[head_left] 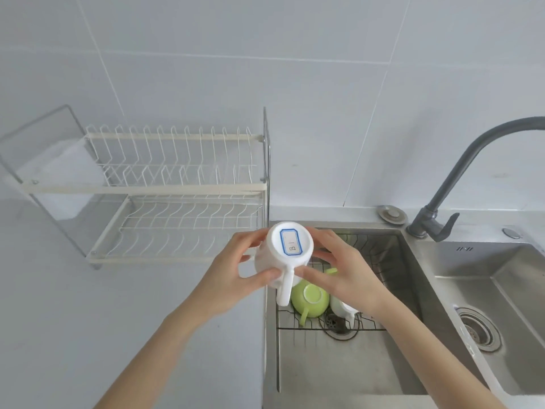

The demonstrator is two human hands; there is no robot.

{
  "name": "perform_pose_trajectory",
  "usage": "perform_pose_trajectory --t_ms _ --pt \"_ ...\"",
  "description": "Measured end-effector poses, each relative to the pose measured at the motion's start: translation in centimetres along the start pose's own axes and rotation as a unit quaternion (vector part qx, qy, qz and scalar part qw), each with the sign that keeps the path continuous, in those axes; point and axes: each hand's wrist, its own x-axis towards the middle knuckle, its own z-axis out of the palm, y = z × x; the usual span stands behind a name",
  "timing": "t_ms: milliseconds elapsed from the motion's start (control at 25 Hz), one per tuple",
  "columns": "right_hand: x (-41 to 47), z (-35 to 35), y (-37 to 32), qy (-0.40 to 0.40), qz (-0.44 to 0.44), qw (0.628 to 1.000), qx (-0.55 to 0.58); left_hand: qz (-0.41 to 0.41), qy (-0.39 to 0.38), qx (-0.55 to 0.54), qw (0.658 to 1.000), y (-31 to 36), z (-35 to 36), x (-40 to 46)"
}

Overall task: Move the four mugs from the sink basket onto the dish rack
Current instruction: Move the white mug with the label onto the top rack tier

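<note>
- Above the left rim of the sink (348, 364), white mug (283, 253) held upside down in mid-air, base up toward the camera, blue-bordered label on the base, handle pointing near and down.
- Left hand (236, 270) clamped on the mug's left wall, thumb pressed at the root of the handle, fingers wrapped round the far side.
- Right hand (345, 270) closed on the mug's right wall, fingertips on the body; both hands share the load.
- Mug looks like glazed ceramic: stiff, moderately heavy, probably slippery if wet, would chip on the steel sink or wire. Best hold is the body with both palms or through the handle; judged secure now.
- Both forearms reach up from the near edge, wrists bent slightly inward toward each other.
- Sink basket (380, 278) below holds a green mug (310, 298) upside down and another white mug (343, 308) partly hidden under the right wrist; a fourth hard to tell.
- Dish rack (177, 190) stands left of the sink, both tiers bare, lower tier nearest the mug.
- Judgement: first mug in transit, none placed yet.
</note>
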Motion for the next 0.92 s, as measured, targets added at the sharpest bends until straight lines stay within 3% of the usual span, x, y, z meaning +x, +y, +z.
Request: perform_pose_trajectory --t_ms 360,640,920 --pt "5.5 4.1 -6.3 0.017 -0.074 0.994 -0.083 0.071 0.03 0.035 0.996 -0.5 -9.4 1.2" --pt "11.6 2.2 -11.0 0.031 -0.118 0.978 -0.167 0.113 0.069 0.057 0.99 1.4 -14.1 5.9" --pt "19.9 -0.9 -13.9 -0.013 -0.089 0.952 -0.292 0.077 0.065 0.084 0.991 2.5 -17.5 13.4"
